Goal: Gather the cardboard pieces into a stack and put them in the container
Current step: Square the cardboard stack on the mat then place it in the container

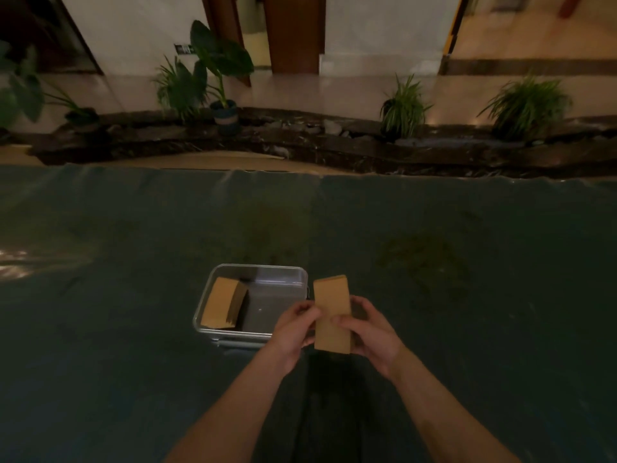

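A tan stack of cardboard pieces (pixel 331 304) is held upright-flat between both hands, just right of the container. My left hand (pixel 293 329) pinches its left edge and my right hand (pixel 370 330) grips its right side with the thumb on top. The clear plastic container (pixel 287 274) sits on the dark cloth in front of me. Inside it, against the left wall, lies another stack of cardboard pieces (pixel 222 304), tilted.
A dark green cloth (pixel 467 295) covers the table. Beyond its far edge runs a dark stone planter ledge (pixel 334 152) with several potted plants, then a tiled floor and doors.
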Demonstrator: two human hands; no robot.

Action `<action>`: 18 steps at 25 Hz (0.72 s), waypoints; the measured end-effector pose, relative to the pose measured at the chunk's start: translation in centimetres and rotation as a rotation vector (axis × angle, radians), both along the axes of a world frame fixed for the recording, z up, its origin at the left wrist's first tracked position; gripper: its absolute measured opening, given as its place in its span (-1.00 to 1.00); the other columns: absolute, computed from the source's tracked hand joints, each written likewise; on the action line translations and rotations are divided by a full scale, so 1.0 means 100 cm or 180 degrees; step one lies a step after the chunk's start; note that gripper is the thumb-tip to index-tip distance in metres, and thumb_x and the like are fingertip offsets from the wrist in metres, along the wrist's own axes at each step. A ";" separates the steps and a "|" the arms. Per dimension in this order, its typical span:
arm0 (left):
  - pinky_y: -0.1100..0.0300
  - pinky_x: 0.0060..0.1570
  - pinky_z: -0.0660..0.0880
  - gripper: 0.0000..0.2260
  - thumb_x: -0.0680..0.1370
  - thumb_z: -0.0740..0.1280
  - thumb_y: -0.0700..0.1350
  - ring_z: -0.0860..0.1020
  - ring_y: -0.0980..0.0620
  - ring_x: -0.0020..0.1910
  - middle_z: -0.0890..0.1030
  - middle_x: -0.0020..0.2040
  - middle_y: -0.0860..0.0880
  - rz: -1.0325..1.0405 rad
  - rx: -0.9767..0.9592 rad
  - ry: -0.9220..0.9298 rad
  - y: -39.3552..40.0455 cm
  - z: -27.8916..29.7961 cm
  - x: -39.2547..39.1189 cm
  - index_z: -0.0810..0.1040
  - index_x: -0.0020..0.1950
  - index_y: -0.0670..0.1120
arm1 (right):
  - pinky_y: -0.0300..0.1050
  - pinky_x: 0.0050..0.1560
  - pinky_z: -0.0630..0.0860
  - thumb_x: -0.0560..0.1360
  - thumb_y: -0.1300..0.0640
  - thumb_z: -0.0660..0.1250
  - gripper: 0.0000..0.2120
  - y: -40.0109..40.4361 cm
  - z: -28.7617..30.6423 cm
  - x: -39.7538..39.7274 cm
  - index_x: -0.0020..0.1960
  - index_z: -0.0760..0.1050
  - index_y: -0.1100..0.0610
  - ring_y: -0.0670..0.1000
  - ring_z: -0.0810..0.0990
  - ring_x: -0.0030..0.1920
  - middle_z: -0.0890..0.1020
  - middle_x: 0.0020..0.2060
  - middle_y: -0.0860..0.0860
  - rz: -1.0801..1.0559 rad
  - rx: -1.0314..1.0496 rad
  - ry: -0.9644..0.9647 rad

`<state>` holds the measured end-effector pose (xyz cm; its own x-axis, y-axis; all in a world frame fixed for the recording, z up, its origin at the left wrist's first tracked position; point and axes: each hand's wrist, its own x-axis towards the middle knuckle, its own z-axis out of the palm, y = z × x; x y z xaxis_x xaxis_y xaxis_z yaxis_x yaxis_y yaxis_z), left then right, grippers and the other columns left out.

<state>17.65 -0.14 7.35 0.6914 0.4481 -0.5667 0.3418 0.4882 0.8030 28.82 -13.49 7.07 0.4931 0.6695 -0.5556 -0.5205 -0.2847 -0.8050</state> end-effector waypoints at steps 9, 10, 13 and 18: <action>-0.01 0.28 0.50 -0.31 0.30 0.58 -0.07 0.58 -0.04 0.25 0.60 0.27 -0.07 -0.0303 0.0267 -0.0415 0.063 -0.006 -0.157 0.42 0.39 0.00 | -0.20 -0.03 0.56 0.23 -0.18 0.47 -0.40 0.058 0.020 -0.141 0.23 0.39 -0.17 -0.17 0.59 0.04 0.57 0.02 -0.26 0.0930 -0.0703 -0.2694; 0.07 0.27 0.50 -0.24 0.25 0.61 -0.09 0.57 0.02 0.25 0.58 0.27 -0.03 -0.0289 0.0686 -0.0388 0.074 -0.010 -0.182 0.39 0.39 0.03 | -0.17 -0.02 0.57 0.22 -0.19 0.44 -0.38 0.068 0.017 -0.164 0.25 0.38 -0.18 -0.15 0.60 0.03 0.57 0.02 -0.25 0.1190 -0.0893 -0.3108; 0.27 0.29 0.41 -0.19 0.27 0.61 -0.21 0.43 0.14 0.30 0.44 0.33 0.06 -0.0738 0.2417 -0.0154 0.103 -0.023 -0.238 0.34 0.43 0.07 | -0.08 0.08 0.53 0.25 -0.08 0.47 -0.36 0.092 0.000 -0.220 0.30 0.38 -0.16 -0.05 0.54 0.14 0.58 0.16 -0.15 0.1783 -0.1184 -0.3962; 0.12 0.22 0.44 -0.41 0.37 0.50 -0.08 0.43 0.01 0.26 0.54 0.28 0.02 -0.2048 0.3902 0.0272 0.134 -0.054 -0.294 0.46 0.39 -0.02 | 0.06 0.15 0.48 0.32 -0.03 0.43 -0.39 0.120 -0.033 -0.286 0.34 0.35 -0.15 0.03 0.45 0.16 0.55 0.19 -0.10 0.2139 -0.1437 -0.4299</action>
